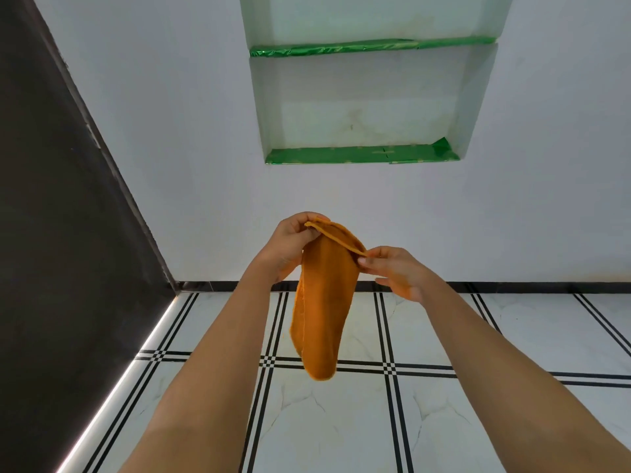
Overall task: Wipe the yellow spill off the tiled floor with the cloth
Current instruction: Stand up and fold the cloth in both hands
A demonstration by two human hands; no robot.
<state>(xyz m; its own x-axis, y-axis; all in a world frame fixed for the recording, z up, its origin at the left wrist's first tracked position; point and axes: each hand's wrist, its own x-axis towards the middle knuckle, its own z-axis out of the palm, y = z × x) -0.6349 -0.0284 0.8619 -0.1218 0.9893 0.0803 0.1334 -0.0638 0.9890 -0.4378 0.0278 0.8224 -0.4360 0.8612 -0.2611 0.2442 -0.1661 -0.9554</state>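
At centre frame the cloth (319, 312) hangs folded, well above the floor (341, 421), its top hem pinched at both ends. Left hand (290, 247) grips the upper-left end, fingers (309, 233) closed on the doubled edge; right hand (397, 271) nips the lower-right end between thumb and fingers (367, 262). Both holds are shallow, at the very edge, so a tug could likely pull a corner free and let the fold fall open. No yellow spill shows on the tiles; the hanging cloth may hide it, so wiping could miss.
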